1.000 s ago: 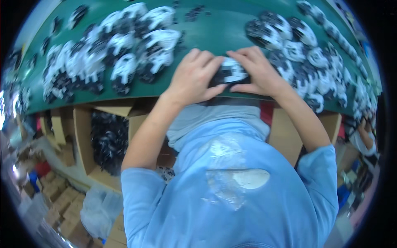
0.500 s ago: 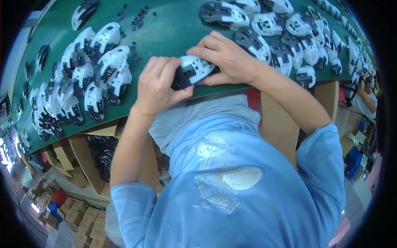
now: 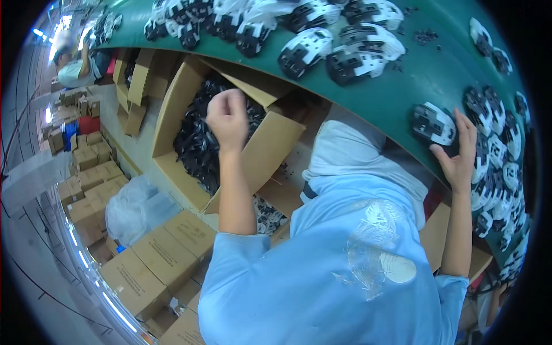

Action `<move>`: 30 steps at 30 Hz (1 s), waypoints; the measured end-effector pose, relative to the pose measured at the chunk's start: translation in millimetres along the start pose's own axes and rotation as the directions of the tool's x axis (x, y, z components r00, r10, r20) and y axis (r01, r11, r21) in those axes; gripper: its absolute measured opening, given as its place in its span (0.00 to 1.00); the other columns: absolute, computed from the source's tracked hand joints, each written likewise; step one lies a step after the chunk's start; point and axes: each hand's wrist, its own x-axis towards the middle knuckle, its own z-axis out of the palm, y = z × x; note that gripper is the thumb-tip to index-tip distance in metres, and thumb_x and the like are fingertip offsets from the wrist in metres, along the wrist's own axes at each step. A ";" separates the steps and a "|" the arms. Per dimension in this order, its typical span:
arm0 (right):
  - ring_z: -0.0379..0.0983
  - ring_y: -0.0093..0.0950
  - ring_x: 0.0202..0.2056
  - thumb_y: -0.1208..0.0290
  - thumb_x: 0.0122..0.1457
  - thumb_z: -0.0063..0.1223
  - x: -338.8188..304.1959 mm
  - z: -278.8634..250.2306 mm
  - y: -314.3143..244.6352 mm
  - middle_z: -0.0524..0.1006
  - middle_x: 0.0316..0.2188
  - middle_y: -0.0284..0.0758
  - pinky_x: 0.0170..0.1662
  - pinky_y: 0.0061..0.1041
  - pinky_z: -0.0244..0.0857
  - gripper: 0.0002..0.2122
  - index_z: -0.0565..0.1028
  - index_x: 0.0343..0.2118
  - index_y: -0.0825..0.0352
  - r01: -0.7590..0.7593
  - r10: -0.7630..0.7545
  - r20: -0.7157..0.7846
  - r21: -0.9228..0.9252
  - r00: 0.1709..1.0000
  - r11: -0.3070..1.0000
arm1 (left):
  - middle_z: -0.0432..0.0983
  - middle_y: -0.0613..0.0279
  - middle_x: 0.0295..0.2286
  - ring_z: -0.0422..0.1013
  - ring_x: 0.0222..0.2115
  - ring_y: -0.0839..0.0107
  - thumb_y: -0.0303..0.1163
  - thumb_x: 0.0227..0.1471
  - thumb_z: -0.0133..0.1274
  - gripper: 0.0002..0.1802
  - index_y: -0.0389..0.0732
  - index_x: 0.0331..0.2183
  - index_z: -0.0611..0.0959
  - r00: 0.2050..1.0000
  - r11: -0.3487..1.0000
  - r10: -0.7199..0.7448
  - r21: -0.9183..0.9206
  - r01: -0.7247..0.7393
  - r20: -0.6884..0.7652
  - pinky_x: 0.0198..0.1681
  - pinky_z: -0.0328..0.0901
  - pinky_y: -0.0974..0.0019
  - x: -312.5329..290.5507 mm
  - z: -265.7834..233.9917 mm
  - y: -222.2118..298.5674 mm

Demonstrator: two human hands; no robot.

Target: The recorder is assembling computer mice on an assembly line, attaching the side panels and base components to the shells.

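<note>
Black-and-white shell (image 3: 434, 123) by near edge of table (image 3: 414, 86).
Rests right hand (image 3: 462, 161) spread beside shell; holds left hand (image 3: 229, 123) well apart, curled over box (image 3: 279, 138) of black pieces (image 3: 198, 144), cannot tell whether gripping. Brace shell clear of edge.

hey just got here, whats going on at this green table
A person in a blue shirt has an open right hand at the edge of a black-and-white shell lying on the green table. The left hand, blurred, is over an open cardboard box of black parts; whether it holds anything is unclear. More black-and-white shells sit in groups on both sides of the table, with some small dark pieces toward the far side.
</note>
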 end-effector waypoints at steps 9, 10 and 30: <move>0.67 0.43 0.57 0.46 0.52 0.66 4.5 2.0 16.6 0.72 0.57 0.46 0.63 0.40 0.58 0.41 0.70 0.63 0.70 0.092 -0.089 0.090 -0.028 0.992 0.995 | 0.83 0.43 0.42 0.78 0.47 0.48 0.49 0.57 0.57 0.23 0.38 0.40 0.87 0.733 0.553 -0.609 0.824 0.119 0.303 0.52 0.71 0.50 -8.6 -33.2 -193.0; 0.67 0.43 0.57 0.45 0.53 0.65 3.9 2.0 16.9 0.72 0.57 0.46 0.63 0.40 0.58 0.41 0.70 0.63 0.70 0.083 -0.082 0.088 -0.003 0.993 0.997 | 0.83 0.43 0.42 0.78 0.47 0.48 0.49 0.57 0.57 0.23 0.38 0.40 0.87 0.732 0.554 -0.609 0.824 0.118 0.304 0.52 0.71 0.50 -8.4 -35.0 -199.5; 0.73 0.29 0.38 0.75 0.58 0.60 3.0 15.0 -100.4 0.81 0.42 0.36 0.42 0.28 0.69 0.18 0.81 0.52 0.63 0.068 0.035 -0.121 0.745 0.992 0.664 | 0.79 0.52 0.33 0.74 0.32 0.52 0.50 0.53 0.64 0.26 0.34 0.38 0.80 0.402 0.635 0.772 -0.576 -0.515 0.493 0.37 0.69 0.53 -59.5 88.3 199.1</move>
